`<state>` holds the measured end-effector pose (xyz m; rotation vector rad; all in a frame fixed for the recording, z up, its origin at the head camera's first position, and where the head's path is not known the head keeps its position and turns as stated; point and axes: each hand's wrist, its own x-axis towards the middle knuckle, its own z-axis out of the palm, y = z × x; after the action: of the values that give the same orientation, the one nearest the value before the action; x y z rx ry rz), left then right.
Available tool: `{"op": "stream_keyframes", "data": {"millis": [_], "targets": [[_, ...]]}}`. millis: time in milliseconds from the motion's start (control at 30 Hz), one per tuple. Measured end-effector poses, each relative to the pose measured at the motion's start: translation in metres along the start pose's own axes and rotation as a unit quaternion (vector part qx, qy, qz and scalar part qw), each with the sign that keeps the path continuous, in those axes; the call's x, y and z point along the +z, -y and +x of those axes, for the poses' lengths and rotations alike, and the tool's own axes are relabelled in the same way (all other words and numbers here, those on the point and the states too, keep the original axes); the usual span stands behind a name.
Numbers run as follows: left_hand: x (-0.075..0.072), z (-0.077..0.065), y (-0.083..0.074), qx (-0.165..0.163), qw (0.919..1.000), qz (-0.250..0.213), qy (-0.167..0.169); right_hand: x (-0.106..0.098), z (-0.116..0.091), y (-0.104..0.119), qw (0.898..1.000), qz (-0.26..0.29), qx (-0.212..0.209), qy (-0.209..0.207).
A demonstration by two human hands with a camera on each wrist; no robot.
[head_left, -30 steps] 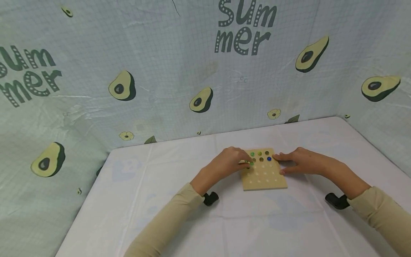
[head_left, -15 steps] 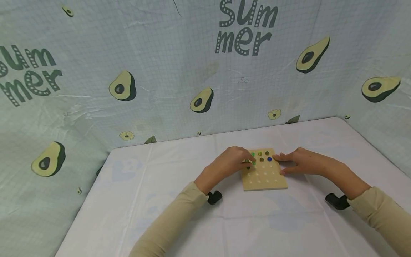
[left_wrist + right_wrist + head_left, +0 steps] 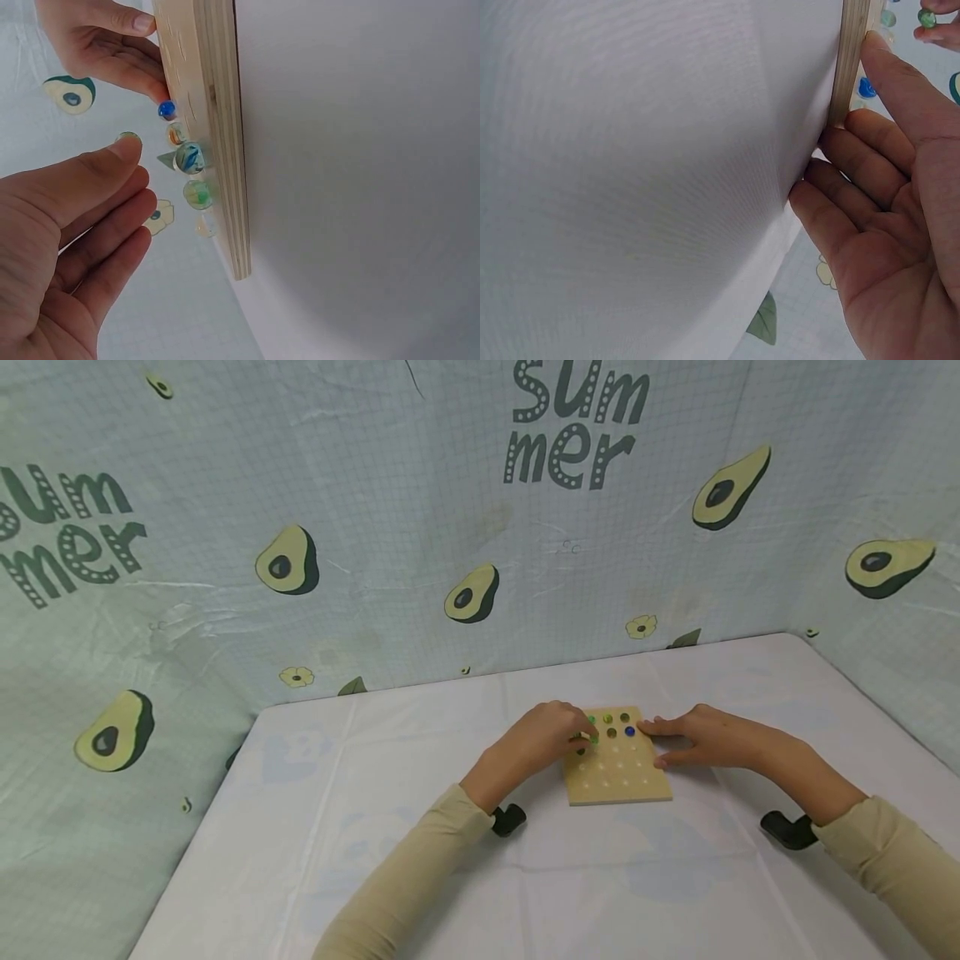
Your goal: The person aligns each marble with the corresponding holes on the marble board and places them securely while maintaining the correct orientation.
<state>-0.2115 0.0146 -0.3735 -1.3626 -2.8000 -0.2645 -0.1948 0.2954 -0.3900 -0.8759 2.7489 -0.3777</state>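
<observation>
A square wooden board [image 3: 618, 781] with rows of shallow round dimples lies on the table. Glass marbles sit in its far rows, among them a dark blue marble [image 3: 630, 732] and, in the left wrist view, a clear marble with blue swirls [image 3: 189, 158] and a green-yellow marble [image 3: 199, 194]. Above the board's left part, my left hand [image 3: 540, 743] pinches a green marble [image 3: 927, 18] between thumb and fingertips, apart from the board. My right hand [image 3: 708, 735] rests against the board's right edge, thumb and forefinger touching it, fingers mostly extended.
A white cloth covers the table [image 3: 375, 827]. Behind it hangs a pale curtain [image 3: 375, 527] printed with avocados, flowers and lettering. Dark wrist-camera mounts [image 3: 787, 831] show under both forearms.
My left hand has shifted slightly to the right over the board with the green marble still pinched. My right hand and the board have stayed in place.
</observation>
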Motion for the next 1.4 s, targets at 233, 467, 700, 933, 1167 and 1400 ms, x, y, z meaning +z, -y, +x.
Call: {"op": "stream_keyframes", "data": {"millis": [233,467,700,933,1167,1400], "targets": [[0.0,0.005,-0.001,0.005,0.9997,0.022,0.012,0.0,0.0,0.0,1.0,0.002,-0.008,-0.004],[-0.004,0.009,-0.005,0.0,0.9995,0.024,0.022,0.0,0.002,0.0,1.0,-0.001,-0.008,-0.001],[-0.006,0.015,-0.007,-0.014,0.9989,0.008,0.044,-0.001,0.002,-0.001,1.0,-0.004,-0.003,0.002],[-0.006,0.016,-0.009,-0.034,0.9983,-0.026,0.041,-0.001,0.003,-0.001,1.0,-0.013,-0.004,0.0],[-0.003,0.018,-0.01,-0.057,0.9956,-0.065,0.038,-0.001,0.002,-0.001,1.0,-0.008,0.002,0.0],[-0.002,0.021,-0.002,-0.078,0.9882,-0.124,0.044,0.0,0.002,-0.001,1.0,0.006,0.006,0.003]]}}
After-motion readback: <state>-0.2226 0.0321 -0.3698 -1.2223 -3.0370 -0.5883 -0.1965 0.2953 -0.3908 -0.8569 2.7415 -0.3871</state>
